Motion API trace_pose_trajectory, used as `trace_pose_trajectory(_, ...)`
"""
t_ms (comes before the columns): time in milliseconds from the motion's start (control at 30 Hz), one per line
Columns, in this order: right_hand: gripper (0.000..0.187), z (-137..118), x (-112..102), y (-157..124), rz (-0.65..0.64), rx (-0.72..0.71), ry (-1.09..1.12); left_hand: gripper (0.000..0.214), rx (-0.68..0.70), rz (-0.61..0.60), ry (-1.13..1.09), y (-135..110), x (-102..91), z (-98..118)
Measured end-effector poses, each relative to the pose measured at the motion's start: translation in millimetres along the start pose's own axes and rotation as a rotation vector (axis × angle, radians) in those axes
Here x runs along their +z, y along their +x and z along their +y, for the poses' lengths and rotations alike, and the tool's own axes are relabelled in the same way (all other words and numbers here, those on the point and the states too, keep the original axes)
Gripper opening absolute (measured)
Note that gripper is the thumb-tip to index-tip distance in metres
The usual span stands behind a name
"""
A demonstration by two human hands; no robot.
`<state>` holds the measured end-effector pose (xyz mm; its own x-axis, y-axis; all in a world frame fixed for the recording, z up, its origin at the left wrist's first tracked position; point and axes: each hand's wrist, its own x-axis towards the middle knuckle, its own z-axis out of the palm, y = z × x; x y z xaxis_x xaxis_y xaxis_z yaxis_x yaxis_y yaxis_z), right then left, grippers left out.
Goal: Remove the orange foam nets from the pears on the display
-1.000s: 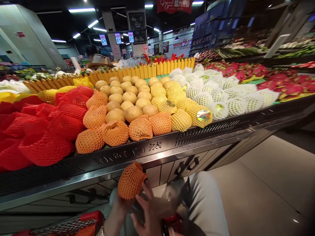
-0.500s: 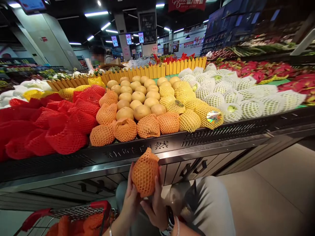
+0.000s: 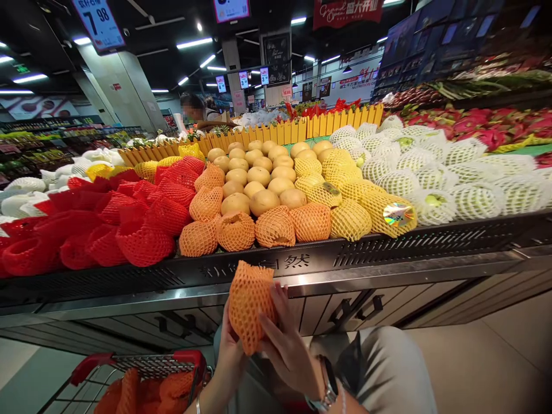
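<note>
Between my two hands is a round fruit in an orange foam net [image 3: 250, 307], held upright in front of the display's metal edge. My left hand [image 3: 230, 339] cups its left side and underside. Along the right side lie the fingers of my right hand [image 3: 287, 339], pressed against the net. The netting covers the fruit, so its skin hardly shows. Just beyond, orange-netted fruits [image 3: 275, 225] line the front of the display, with bare tan round fruits [image 3: 264, 202] behind them.
Red-netted fruits [image 3: 144, 234] fill the left of the display; yellow-netted [image 3: 351, 219] and white-netted fruits [image 3: 476, 192] fill the right. A black slotted rail [image 3: 388, 248] runs along the front. At lower left stands a shopping cart [image 3: 92, 362] with orange foam nets [image 3: 172, 388]. A person [image 3: 196, 109] is behind the display.
My right hand has shifted up the fruit's side, its fingers now spread over the net. The netted fruit has turned and tilted slightly. The view has swung a little to the left.
</note>
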<state>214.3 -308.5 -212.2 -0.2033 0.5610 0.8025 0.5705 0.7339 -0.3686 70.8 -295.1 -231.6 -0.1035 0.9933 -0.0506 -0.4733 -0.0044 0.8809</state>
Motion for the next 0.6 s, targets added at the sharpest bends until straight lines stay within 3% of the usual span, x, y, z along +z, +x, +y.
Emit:
trace_pose_trajectory(167, 0.071, 16, -28, 27, -0.114, -0.132, 0.035, 0.086, 0.138, -0.048, 0.033, 2, -6.5, 0)
trace_pose_trajectory(400, 0.062, 24, -25, 40, -0.179, -0.216, 0.099, 0.077, 0.253, -0.099, 0.136, -4, -1.0, 3)
trace_pose_trajectory(500, 0.057, 26, -27, 48, -0.162, -0.273, 0.162, 0.078, 0.343, -0.126, 0.221, -6, 3.0, 16)
trace_pose_trajectory(600, 0.055, 28, -37, 58, -0.136, -0.319, 0.227, 0.079, 0.442, -0.309, 0.365, -5, 0.6, 41)
